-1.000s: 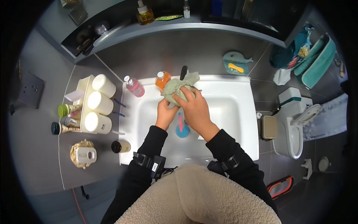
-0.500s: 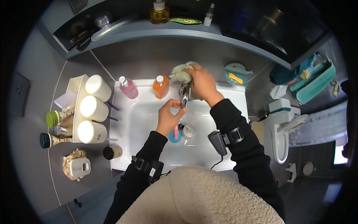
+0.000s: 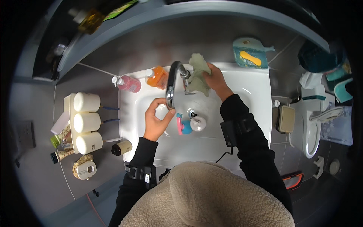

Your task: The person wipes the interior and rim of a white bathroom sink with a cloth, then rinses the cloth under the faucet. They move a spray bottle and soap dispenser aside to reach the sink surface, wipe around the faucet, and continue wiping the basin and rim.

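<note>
A curved chrome faucet (image 3: 171,85) rises at the back of the white sink (image 3: 181,151). My left hand (image 3: 155,123) has its thumb and fingers closed around the tip of the spout. Just right of the faucet, my right hand (image 3: 218,81) grips a crumpled pale green cloth (image 3: 198,77), which hangs down beside the tap's base. Some of the right fingers are hidden behind the cloth. Below the spout, in the basin near the drain, stand a white pump bottle (image 3: 198,123) and a blue and pink bottle (image 3: 185,126).
An orange soap bottle (image 3: 157,78) and a pink pump bottle (image 3: 128,83) stand on the sink's back left rim. White cups (image 3: 87,123) hang in a rack at left. A whale-shaped holder (image 3: 250,53) is on the back right wall. A shelf (image 3: 211,8) overhangs the back.
My view has tilted and shifted. The cloth has come down from above the faucet to its right side in my right hand. My left hand stays at the spout tip.
</note>
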Action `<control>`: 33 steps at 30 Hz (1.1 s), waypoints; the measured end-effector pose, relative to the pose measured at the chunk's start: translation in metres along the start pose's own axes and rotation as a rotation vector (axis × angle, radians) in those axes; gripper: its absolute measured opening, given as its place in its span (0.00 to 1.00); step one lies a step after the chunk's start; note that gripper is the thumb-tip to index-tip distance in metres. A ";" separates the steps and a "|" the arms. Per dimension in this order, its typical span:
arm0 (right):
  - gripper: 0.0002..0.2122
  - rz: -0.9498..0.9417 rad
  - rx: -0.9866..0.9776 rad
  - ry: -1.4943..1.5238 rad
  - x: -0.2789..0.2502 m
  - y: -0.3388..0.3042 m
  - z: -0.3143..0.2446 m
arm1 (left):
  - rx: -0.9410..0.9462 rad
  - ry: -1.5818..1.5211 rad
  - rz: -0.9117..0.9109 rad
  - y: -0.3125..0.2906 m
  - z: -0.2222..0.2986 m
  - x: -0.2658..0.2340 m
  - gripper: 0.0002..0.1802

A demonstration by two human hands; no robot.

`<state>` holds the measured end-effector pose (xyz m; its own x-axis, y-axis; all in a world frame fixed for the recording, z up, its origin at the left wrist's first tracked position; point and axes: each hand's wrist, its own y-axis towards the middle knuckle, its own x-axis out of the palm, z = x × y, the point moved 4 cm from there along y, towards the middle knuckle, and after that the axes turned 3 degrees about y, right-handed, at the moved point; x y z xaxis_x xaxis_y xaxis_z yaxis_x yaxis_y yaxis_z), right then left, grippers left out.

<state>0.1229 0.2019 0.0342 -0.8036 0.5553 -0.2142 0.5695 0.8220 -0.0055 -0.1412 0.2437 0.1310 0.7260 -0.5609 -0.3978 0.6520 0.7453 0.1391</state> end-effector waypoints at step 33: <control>0.38 -0.002 -0.287 -0.080 -0.012 -0.033 -0.084 | 0.311 0.243 0.265 0.034 0.013 0.031 0.20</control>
<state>0.0992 0.1782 0.1191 -0.7818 0.5516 -0.2907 0.4867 0.8313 0.2683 -0.0940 0.2473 0.1350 0.8281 -0.2381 -0.5075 0.5128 0.6873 0.5144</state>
